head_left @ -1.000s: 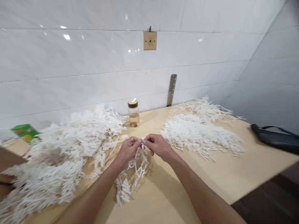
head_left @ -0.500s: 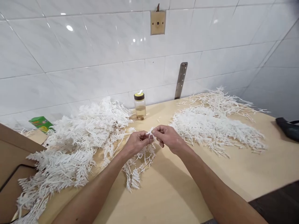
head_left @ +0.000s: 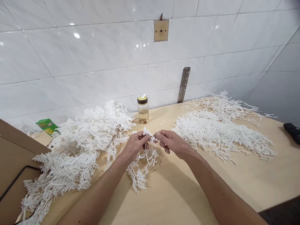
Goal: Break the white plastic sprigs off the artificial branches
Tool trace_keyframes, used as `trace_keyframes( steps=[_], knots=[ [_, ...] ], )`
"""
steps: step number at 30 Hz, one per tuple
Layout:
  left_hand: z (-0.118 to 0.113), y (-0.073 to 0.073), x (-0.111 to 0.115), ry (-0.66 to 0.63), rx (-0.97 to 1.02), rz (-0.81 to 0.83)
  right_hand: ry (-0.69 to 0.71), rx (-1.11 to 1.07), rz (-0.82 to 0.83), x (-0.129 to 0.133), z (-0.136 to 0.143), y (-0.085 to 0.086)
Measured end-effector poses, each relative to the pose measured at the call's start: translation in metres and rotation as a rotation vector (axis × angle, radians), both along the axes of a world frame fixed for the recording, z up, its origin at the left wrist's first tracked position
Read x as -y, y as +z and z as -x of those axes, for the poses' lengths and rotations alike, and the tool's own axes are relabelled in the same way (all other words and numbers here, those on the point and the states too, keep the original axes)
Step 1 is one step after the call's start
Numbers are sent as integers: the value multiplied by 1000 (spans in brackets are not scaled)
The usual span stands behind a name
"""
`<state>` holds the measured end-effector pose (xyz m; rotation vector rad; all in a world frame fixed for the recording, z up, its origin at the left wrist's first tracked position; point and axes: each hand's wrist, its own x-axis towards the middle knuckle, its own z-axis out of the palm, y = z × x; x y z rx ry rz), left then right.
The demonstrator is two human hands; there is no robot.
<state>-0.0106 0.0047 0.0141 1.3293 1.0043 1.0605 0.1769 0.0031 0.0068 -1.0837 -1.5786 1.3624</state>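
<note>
My left hand [head_left: 137,144] pinches a small white branched piece [head_left: 147,134] above the middle of the table. Close by on its right, my right hand [head_left: 170,141] has its thumb and fingers closed at the other end of that piece. Below the hands hangs or lies a looser white branched strand [head_left: 138,179]; whether it joins the held piece is hidden. A big heap of white branches [head_left: 89,134] rises at the left. On the right lies a flatter pile of white branches [head_left: 220,131], with thinner bare-looking ones [head_left: 227,104] behind it.
A lidded jar of yellowish liquid [head_left: 143,110] stands near the tiled wall. A metal strip [head_left: 184,84] leans there. At the left are a green packet [head_left: 47,126] and a cardboard box [head_left: 18,168]. A black object [head_left: 292,131] sits at the right edge of the wooden table [head_left: 178,193].
The view has shifted slightly, so everything appears a little lower and further right. My hands are slightly further apart, and more of the small white piece shows above my left fingers.
</note>
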Motion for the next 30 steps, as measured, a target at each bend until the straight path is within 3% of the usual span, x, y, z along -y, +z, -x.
trace_keyframes(
  steps=[4, 10, 14, 22, 30],
  knots=[
    [-3, 1, 1, 61, -31, 18, -1, 26, -19, -1, 2, -4],
    [-4, 0, 3, -5, 4, 16, -124, -14, -47, -4, 4, -8],
    [-4, 0, 5, -20, 37, 40, -204, -116, 10, -4, 4, -3],
    [-5, 0, 6, 34, 296, 116, -289, -368, 160, -8, 2, -2],
    [-9, -3, 8, -20, 362, 220, -270, -485, 206, -5, 7, 2]
  ],
)
